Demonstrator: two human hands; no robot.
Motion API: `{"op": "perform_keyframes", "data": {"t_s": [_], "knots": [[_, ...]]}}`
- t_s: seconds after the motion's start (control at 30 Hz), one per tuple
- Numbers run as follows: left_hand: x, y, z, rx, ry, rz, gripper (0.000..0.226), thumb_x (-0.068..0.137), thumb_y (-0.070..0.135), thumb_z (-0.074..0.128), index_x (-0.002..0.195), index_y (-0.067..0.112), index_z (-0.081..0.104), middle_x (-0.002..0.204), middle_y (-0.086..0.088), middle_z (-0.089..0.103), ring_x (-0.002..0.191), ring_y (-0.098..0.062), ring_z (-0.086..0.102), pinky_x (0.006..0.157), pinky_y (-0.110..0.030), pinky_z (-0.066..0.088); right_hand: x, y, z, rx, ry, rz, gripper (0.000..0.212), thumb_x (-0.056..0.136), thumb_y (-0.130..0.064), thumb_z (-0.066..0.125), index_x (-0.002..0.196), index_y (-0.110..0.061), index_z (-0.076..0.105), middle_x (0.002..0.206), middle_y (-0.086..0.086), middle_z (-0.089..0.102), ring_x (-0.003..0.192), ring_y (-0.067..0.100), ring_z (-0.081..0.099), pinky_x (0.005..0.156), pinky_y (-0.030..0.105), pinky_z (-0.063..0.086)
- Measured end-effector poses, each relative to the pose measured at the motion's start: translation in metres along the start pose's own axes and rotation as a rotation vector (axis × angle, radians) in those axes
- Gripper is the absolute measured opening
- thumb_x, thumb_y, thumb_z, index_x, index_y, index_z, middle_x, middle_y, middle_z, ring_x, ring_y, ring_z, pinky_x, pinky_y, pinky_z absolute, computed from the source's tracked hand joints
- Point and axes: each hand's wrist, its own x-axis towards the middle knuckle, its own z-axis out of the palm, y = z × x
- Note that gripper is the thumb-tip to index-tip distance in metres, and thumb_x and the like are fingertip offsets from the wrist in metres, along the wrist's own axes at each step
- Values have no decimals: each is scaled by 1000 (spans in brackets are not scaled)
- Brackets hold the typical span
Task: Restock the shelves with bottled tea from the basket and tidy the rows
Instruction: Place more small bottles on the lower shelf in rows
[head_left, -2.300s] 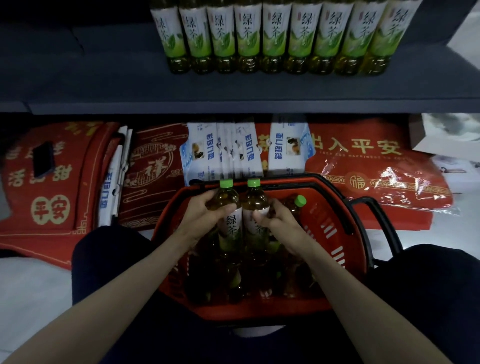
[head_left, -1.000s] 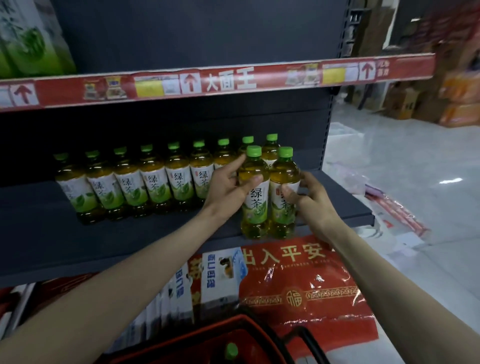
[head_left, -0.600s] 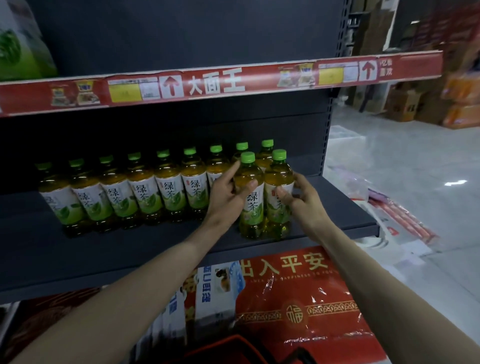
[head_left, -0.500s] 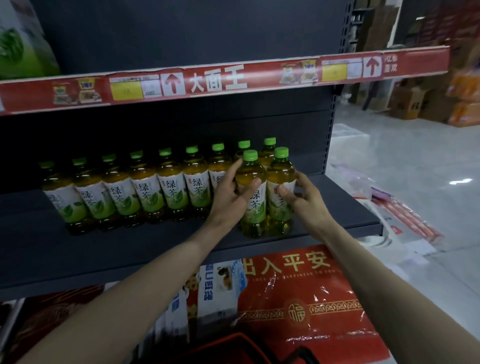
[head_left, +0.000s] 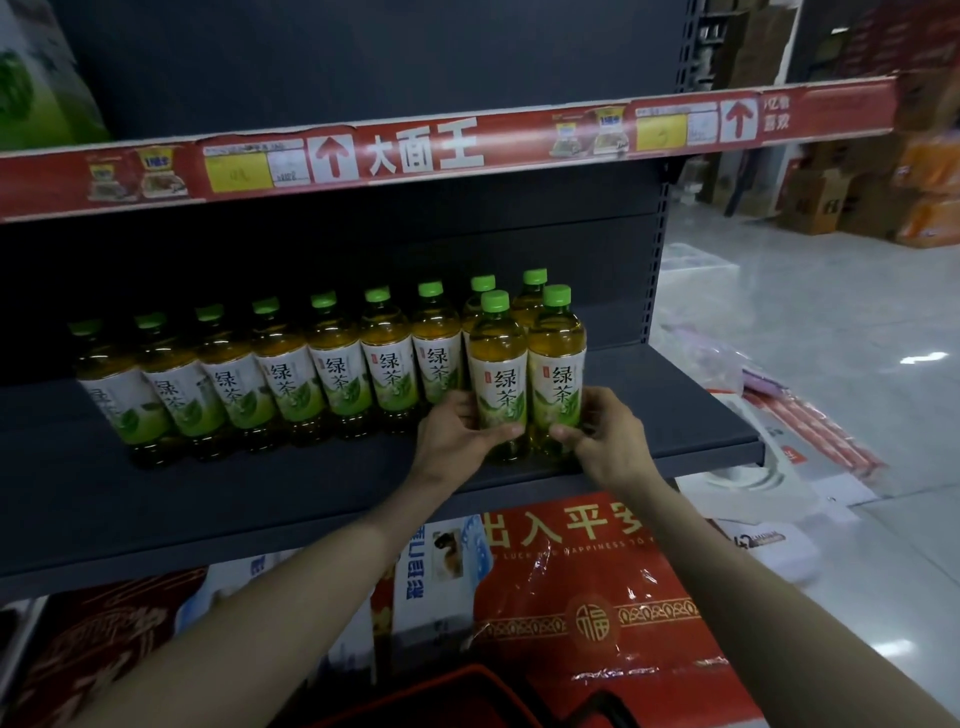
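Red basket (head_left: 447, 696) cut off by the bottom edge, contents unseen. Two rear bottles (head_left: 534, 277) show only caps and shoulders behind the front pair (head_left: 496, 358). Yellow price tags (head_left: 239, 169) unreadable.

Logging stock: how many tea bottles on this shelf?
11. Nine in a row across the shelf; two bottles in front at the right end, gripped by the left hand and right hand. More may hide behind.

The dark shelf (head_left: 260, 499) before me carries a row of tea bottles (head_left: 291, 384) set back from its front edge, with two front bottles (head_left: 497, 358) upright near its right edge.
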Motion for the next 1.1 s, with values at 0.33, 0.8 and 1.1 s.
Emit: {"op": "perform_keyframes", "data": {"t_s": [0.33,0.8,1.1], "knots": [[4,-16,14,-92,128,43,51,77,27,93,119,18,63,109,5,72,101,-4,68,75,-6,52,14,0,6,-31,1,-5,57,91,-16,80,140,-9,53,130,5,68,108,13,60,93,24,47],[7,-25,14,-100,132,63,55,78,32,91,125,18,64,114,5,72,105,-7,67,88,-25,56,15,4,18,2,33,16,58,92,-12,76,144,-10,51,136,6,66,128,22,60,101,27,46],[-17,-14,-3,-53,91,3,61,82,20,89,136,12,62,118,-1,68,107,-15,66,84,-18,51,-28,-18,24,-77,168,9,46,99,-27,70,141,-13,58,138,7,58,128,24,56,106,29,43]]}}
